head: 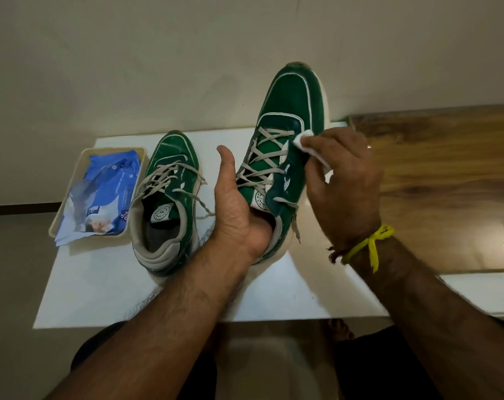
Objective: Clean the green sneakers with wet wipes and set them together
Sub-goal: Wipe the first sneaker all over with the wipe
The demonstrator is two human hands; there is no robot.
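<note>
Currently: left hand (236, 209) has its fingers tucked inside the collar of the right-side green sneaker (285, 157), thumb up along the laces; grip grasping the shoe, holding it raised and tilted, toe pointing away toward the wall. Heel end is low over the white worktop (187, 293); can't tell if it touches. Right hand (343, 180) pinches a white wet wipe (305, 142) and presses it on the shoe's outer side panel, just beside the lace eyelets. Yellow thread (369, 246) tied round the right wrist, ring on one finger.

Second green sneaker (167, 197) sits upright on the worktop left of the held one, toe away, laces loose, one lace end trailing toward the left hand. Not touching the held shoe.

Blue wet wipes pack (100, 194) lies in a beige tray (57, 223) at the worktop's left edge, just beside the second sneaker. Wooden surface (447, 183) adjoins on the right.
</note>
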